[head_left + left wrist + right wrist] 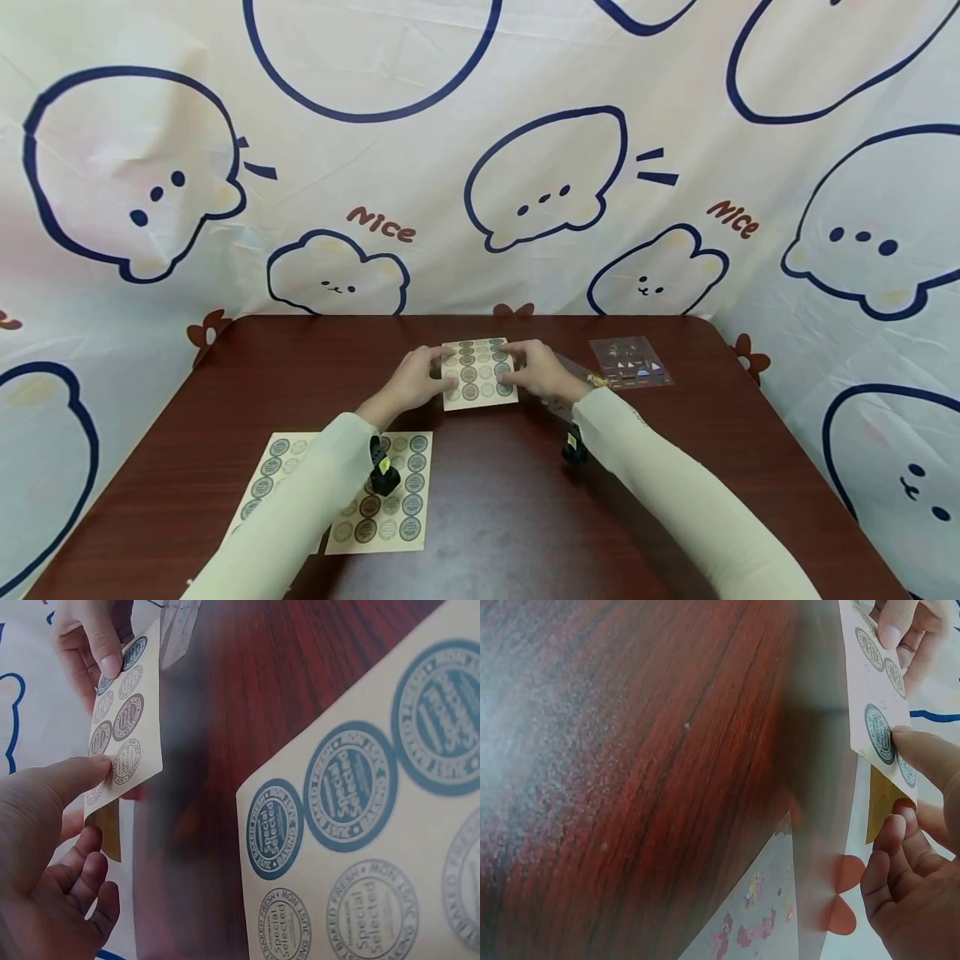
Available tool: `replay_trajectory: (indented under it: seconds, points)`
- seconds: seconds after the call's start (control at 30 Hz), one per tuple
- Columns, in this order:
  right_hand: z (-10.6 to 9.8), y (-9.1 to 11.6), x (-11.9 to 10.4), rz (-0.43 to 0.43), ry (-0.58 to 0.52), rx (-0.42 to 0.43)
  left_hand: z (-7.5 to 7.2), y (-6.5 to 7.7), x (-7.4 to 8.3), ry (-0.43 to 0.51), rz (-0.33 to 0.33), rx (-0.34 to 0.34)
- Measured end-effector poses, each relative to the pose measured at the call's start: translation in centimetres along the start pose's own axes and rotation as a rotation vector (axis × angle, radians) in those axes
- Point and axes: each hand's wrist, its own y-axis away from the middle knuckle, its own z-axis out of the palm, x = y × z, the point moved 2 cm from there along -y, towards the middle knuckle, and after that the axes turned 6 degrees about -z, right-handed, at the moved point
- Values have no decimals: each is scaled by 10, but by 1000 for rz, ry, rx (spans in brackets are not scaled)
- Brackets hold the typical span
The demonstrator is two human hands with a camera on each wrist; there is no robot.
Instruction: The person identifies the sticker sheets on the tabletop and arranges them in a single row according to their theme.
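Observation:
A cream sheet of round stickers [478, 377] is held up over the far part of the table by both hands. My left hand [411, 382] pinches its left edge, thumb on the printed face in the left wrist view. At the right edge, my right hand [542, 372] pinches it the same way, thumb beside a dark green sticker [880, 733]. The printed circles are green, brown and pale. Below the sheet's lower edge a yellow-brown piece [883, 802] shows in the right wrist view, partly hidden behind the fingers.
Two more sticker sheets [412, 533] lie at the table's near left, partly under my left forearm. A transparent sheet with small colourful stickers [632, 363] lies at the far right, near another one [761, 907] partly behind my right hand. A patterned cloth [442, 183] hangs behind the dark red table [525, 517].

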Motion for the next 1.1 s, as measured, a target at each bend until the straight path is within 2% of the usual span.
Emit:
replay_trajectory:
  seconds: [0.37,0.77,1.1]
  points:
    - [-4,9,-8,5,-21,-7,-5,8,5,12,44,-10]
    - [-4,20,-5,-18,-11,-9,-7,19,7,11,97,-8]
    - [-4,33,-11,-21,-51,-4,-8,28,10,12,133,-7]
